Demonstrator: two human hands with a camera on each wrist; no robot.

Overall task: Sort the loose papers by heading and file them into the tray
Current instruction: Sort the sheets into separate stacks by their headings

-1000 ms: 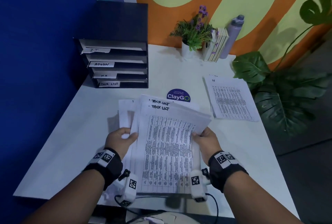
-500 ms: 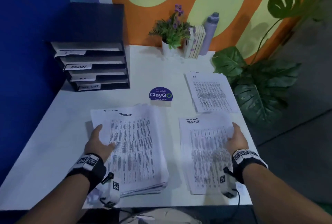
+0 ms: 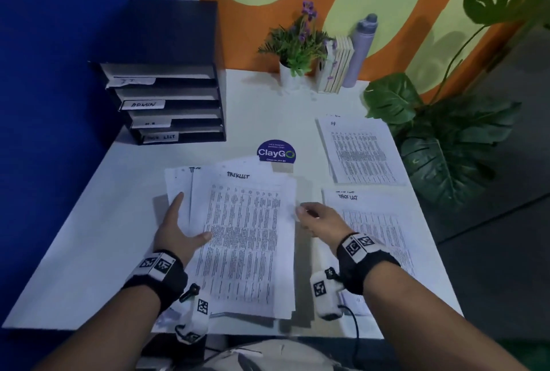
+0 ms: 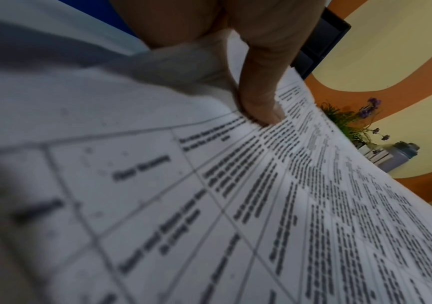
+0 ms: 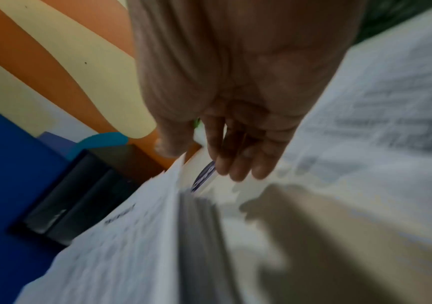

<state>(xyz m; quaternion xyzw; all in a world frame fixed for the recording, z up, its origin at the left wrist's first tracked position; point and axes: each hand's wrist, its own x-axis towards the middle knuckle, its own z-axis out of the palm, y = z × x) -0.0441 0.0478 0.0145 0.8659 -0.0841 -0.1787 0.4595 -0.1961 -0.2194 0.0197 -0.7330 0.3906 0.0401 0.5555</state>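
A thick stack of printed sheets [image 3: 244, 236] lies at the table's front middle, its top sheet headed TASK LIST. My left hand [image 3: 187, 219] rests flat on the stack's left side, with the thumb [image 4: 258, 92] pressing the top sheet. My right hand [image 3: 306, 216] reaches the stack's right edge with straight fingers [image 5: 235, 164], thumb above the sheets and holding nothing. A second TASK LIST pile [image 3: 378, 216] lies to the right, partly under my right forearm. A third pile [image 3: 360, 150] sits farther back right. The black tray [image 3: 166, 103] with labelled shelves stands back left.
A round ClayGo sticker [image 3: 276, 152] lies just behind the stack. A potted plant [image 3: 297, 43], books [image 3: 337, 67] and a bottle [image 3: 361, 49] line the back wall. A large leafy plant [image 3: 440, 138] crowds the table's right edge.
A second ago both hands held the stack raised. It now lies flat under my left hand. My right hand left the right-hand pile and moved back to the stack's right edge.
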